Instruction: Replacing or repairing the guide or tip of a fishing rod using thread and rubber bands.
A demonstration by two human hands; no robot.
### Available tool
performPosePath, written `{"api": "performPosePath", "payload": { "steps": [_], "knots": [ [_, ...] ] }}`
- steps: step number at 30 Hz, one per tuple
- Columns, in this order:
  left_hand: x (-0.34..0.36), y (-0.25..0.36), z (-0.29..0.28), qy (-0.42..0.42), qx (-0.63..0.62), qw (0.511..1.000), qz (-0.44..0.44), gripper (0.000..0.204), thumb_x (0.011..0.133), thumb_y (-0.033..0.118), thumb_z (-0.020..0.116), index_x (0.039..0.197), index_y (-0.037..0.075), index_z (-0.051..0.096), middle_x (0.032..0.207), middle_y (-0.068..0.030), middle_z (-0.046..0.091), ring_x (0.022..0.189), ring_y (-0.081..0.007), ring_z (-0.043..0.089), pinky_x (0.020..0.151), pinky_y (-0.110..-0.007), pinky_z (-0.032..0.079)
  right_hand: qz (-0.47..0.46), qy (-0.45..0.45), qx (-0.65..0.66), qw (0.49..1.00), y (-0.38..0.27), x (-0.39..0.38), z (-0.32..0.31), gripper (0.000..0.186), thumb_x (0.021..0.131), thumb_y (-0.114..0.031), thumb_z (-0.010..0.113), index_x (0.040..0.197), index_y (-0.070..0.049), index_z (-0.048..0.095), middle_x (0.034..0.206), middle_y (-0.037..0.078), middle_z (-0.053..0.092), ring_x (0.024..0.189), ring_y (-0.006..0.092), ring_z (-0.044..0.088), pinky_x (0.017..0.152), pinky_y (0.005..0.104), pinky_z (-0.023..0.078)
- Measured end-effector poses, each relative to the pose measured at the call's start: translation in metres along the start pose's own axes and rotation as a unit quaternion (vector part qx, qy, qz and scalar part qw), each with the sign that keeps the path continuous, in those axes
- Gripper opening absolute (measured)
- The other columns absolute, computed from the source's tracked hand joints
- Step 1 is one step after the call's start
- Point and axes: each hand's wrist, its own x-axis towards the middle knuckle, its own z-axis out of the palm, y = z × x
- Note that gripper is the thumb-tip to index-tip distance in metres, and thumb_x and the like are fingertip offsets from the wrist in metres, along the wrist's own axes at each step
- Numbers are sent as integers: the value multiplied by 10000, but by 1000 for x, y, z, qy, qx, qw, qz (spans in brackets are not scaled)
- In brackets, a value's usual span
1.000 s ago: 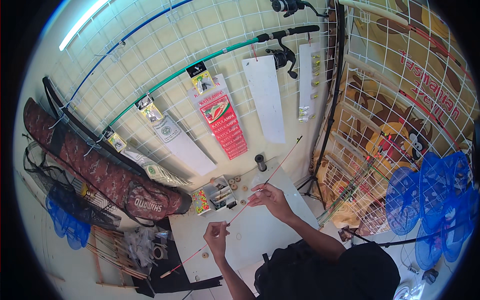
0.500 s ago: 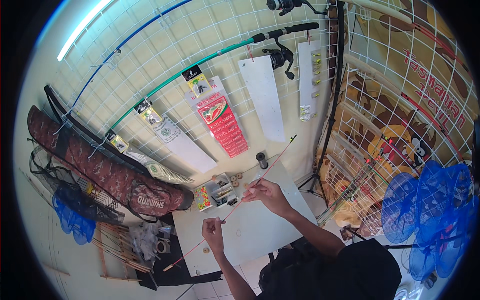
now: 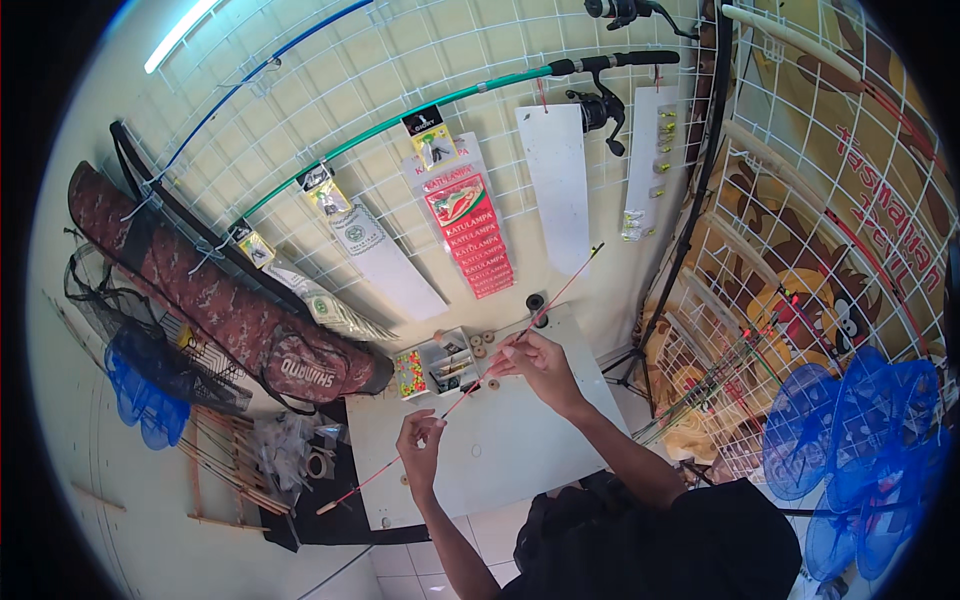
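A thin red rod (image 3: 463,399) slants across the middle, from a pale handle end at lower left up to a dark, yellowish-green tip. My left hand (image 3: 420,447) pinches it on its lower half, thumb against fingers. Further up, my right hand (image 3: 549,374) has its fingers closed round the shaft. Behind the rod, a compartment box (image 3: 437,378) with bright small pieces and other small parts stands at the back of the white table (image 3: 520,450). Beside it lie several tan rings (image 3: 477,351) and a dark spool (image 3: 537,308).
A camouflage rod bag (image 3: 230,310) leans at left, above plastic bags (image 3: 285,445) and a tape roll (image 3: 319,464). A wire grid holds a green fishing rod (image 3: 420,110) with reel, hanging packets (image 3: 467,235) and white cards (image 3: 552,190). Blue nets (image 3: 850,430) hang at right, near a black stand (image 3: 690,210).
The view has shifted slightly. My left hand's fingers look a little more spread around the rod. Both hands stay on it, and its slant is much the same.
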Motion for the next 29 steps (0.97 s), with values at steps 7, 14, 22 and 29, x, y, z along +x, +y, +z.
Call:
{"api": "performPosePath", "payload": {
  "steps": [7, 14, 22, 29],
  "knots": [
    [12, -9, -30, 14, 21, 999, 24, 134, 814, 50, 727, 933, -4, 698, 795, -51, 684, 683, -81, 594, 647, -227, 473, -29, 25, 5, 999, -5, 12, 31, 212, 971, -113, 528, 1073, 72, 552, 942, 158, 661, 862, 218, 682, 803, 328, 565],
    [24, -10, -77, -32, -8, 997, 72, 116, 799, -2, 714, 914, -17, 706, 839, -81, 701, 707, -111, 632, 682, -240, 501, -78, 79, -74, 991, -12, 13, 75, 234, 966, -103, 535, 1118, 68, 581, 942, 147, 679, 842, 191, 684, 768, 287, 551],
    [35, -28, -124, -98, -118, 987, 51, 120, 788, -43, 701, 906, -23, 711, 896, -124, 703, 715, -139, 652, 600, -234, 497, -98, 100, -79, 987, -3, 9, 129, 283, 955, -72, 544, 1201, 67, 559, 975, 167, 683, 853, 187, 684, 786, 283, 559],
    [36, -48, -165, -112, -168, 979, 17, 102, 866, 22, 657, 945, -13, 711, 906, -126, 712, 680, -145, 664, 547, -235, 496, -73, 86, -85, 990, 23, 10, 176, 307, 942, -75, 567, 1209, 77, 551, 1045, 196, 672, 908, 216, 684, 802, 307, 579]
  ]
}}
